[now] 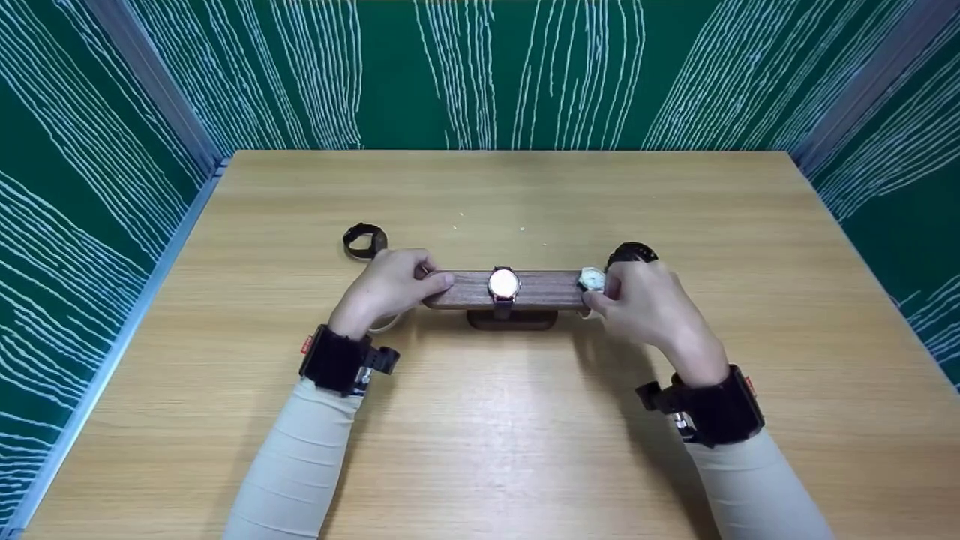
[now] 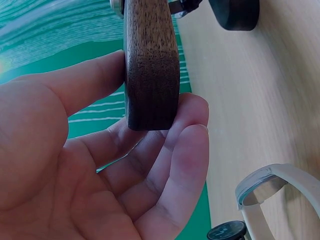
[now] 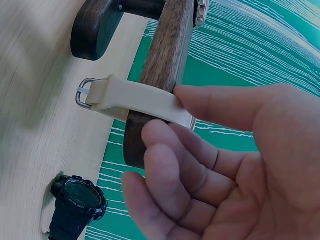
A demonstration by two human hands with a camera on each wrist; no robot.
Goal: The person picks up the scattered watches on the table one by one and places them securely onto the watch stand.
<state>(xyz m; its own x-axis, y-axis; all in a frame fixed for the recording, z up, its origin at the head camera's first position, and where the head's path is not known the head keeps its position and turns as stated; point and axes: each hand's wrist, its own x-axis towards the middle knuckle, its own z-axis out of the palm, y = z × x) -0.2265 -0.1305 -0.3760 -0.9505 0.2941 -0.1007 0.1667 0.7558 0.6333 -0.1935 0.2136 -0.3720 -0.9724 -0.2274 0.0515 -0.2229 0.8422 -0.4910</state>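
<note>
A dark wooden watch stand with a horizontal bar stands mid-table. My left hand holds the bar's left end; in the left wrist view, thumb and fingers lie on opposite sides of that wooden end. Around the bar's right end wraps a watch with a cream strap, its pale dial facing up. My right hand pinches this watch, thumb at the strap's edge and fingers by the bar. A watch with a round, shiny face and dark strap sits at the bar's middle.
Beyond my left hand lies a dark watch. A white-strapped watch rests on the table below that hand. Behind my right hand is a chunky black watch. Green panels with white lines rise along the table's back and sides.
</note>
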